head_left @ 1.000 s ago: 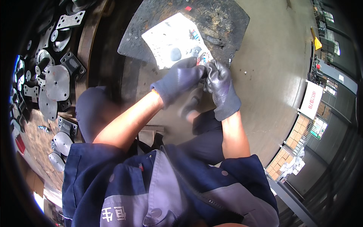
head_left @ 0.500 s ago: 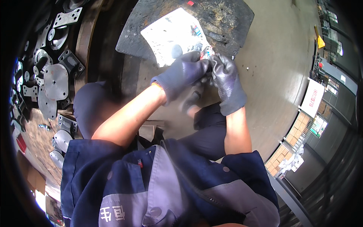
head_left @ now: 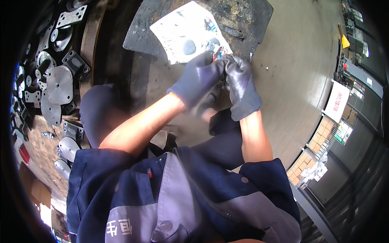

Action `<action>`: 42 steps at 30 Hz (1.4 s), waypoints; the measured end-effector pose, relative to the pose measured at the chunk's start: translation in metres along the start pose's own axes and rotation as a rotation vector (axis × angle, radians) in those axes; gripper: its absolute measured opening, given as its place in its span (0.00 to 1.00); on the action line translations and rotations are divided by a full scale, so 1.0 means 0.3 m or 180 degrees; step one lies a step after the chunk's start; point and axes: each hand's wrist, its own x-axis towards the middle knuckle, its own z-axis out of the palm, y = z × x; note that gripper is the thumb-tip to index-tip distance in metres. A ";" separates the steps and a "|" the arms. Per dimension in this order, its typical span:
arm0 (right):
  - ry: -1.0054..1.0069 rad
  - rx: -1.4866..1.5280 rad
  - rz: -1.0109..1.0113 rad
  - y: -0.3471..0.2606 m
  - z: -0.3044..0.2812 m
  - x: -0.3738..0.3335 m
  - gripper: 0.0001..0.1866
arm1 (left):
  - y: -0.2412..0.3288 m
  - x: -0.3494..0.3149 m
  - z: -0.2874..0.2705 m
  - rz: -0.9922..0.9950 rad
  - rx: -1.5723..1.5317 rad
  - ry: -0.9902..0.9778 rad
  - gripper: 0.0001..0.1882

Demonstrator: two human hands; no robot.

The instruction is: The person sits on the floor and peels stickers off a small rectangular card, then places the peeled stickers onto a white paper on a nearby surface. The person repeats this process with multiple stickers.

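My left hand (head_left: 200, 77), in a dark grey glove, is closed, its fingertips against a small red, white and blue wrapper (head_left: 219, 54). My right hand (head_left: 240, 81), gloved alike, is closed with its fingers bent, touching the left fingertips. Whatever lies inside the right fingers is hidden. Just beyond the hands is a smudged white sheet (head_left: 174, 30) on a dark, worn slab (head_left: 142, 30). On the sheet rest a flat grey round piece (head_left: 189, 47) and another greyish lump (head_left: 212, 43) close to the wrapper.
Metal plates and flanges (head_left: 60, 85) crowd a wooden bench (head_left: 44, 146) on the left, beside a wooden beam (head_left: 90, 44). Grey floor (head_left: 300, 52) stretches right toward stacked cartons (head_left: 320, 133) and a white sign (head_left: 337, 101). My bent knees are below the hands.
The slab and sheet sit slightly higher in the picture. More of the grey round piece shows. Both hands remain closed together, shifted slightly, with the wrapper near the left fingertips.
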 end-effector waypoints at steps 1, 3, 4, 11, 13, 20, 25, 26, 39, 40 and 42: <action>0.0010 -0.0015 -0.0029 0.002 0.003 -0.002 0.10 | -0.009 0.010 0.004 0.0142 0.0093 0.0043 0.13; 0.0065 -0.0286 -0.0349 0.001 0.002 -0.009 0.09 | 0.001 0.005 -0.002 -0.0175 0.0034 -0.0097 0.13; -0.0067 -0.0396 -0.0302 -0.006 -0.005 -0.004 0.08 | 0.014 0.003 -0.006 -0.0330 0.0005 -0.0170 0.13; -0.0281 -0.1060 -0.1192 -0.002 -0.028 -0.008 0.08 | 0.055 0.001 -0.027 -0.0554 -0.0238 -0.0314 0.11; -0.0433 -0.0943 -0.1207 -0.016 -0.033 -0.009 0.07 | 0.087 -0.003 -0.021 -0.0702 -0.0323 -0.0257 0.11; -0.0011 -0.1882 -0.2251 -0.016 -0.014 0.007 0.06 | 0.066 0.015 -0.041 -0.0377 0.0207 -0.0076 0.16; 0.0349 -0.2771 -0.3008 -0.033 0.000 0.006 0.08 | 0.007 0.033 -0.072 0.0605 0.0384 -0.0373 0.17; 0.0228 -0.2474 -0.2811 -0.031 -0.002 0.009 0.08 | 0.006 0.034 -0.072 0.0600 0.0417 -0.0384 0.17; -0.0134 0.0380 -0.0295 -0.006 0.002 -0.010 0.11 | 0.019 0.021 -0.042 0.0316 0.0737 -0.0189 0.15; -0.0151 0.0430 -0.0163 -0.010 0.003 -0.009 0.11 | 0.018 0.020 -0.041 0.0317 0.0702 -0.0181 0.15; -0.0190 0.0530 0.0109 -0.012 0.005 -0.009 0.11 | 0.014 0.013 -0.038 0.0311 0.0632 -0.0158 0.15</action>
